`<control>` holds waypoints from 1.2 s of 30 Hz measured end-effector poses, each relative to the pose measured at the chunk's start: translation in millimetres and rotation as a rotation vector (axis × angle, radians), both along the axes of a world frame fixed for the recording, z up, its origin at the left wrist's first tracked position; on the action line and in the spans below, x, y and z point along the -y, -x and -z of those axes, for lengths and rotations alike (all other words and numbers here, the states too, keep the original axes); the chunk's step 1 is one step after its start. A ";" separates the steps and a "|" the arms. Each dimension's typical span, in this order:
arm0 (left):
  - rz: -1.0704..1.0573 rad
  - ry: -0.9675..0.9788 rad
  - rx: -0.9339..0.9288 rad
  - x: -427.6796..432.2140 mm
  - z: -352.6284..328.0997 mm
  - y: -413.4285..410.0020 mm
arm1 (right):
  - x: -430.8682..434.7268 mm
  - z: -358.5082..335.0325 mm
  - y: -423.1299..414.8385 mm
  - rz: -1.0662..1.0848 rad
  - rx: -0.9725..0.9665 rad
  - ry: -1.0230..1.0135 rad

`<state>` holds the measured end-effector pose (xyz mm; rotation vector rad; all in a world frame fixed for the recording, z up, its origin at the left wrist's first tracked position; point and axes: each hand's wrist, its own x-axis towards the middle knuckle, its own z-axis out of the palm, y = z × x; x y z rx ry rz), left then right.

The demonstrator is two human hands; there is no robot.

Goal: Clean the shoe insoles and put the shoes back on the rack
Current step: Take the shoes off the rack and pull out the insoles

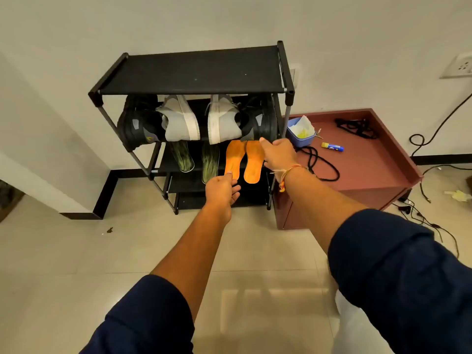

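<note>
A: Hands?
B: Apart. Left hand [221, 191] pinches the near end of the left orange insole [233, 159], thumb on top. Right hand [277, 154] is at 3 o'clock of the right orange insole [254, 160], touching its edge. Can't tell if it grips.
A: Where's the stuff?
B: Rack [194, 72] at 12 o'clock. Shoes on the second shelf, insoles one shelf down.
A: Risks?
B: My guess: the orange pair sit just beside each other, so pulling one may drag the other to the floor. Right thumb is by the right black shoe [260, 121]; a bump could tip it off.
A: Counts, left to right.
B: Four shoes: left black shoe [139, 126], left grey shoe [180, 121], right grey shoe [221, 121], then the right black. Four insoles: left green insole [182, 159], right green insole [210, 162], two orange. Table [370, 164] at 3 o'clock: one tub [300, 135], one glue stick [332, 146].
</note>
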<state>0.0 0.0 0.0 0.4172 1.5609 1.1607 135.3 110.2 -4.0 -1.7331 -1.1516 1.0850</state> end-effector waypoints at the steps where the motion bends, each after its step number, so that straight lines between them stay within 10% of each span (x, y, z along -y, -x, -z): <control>1: -0.009 0.004 0.013 -6.9 1.0 0.0 | -16.6 4.0 0.6 0.034 -0.068 0.019; 17: 0.010 0.008 0.136 -65.7 31.2 -2.0 | -97.0 36.5 13.2 0.286 -0.790 0.108; 36: 0.182 -0.091 0.131 -17.3 -9.4 -8.1 | 96.6 19.4 7.5 0.363 -1.372 0.182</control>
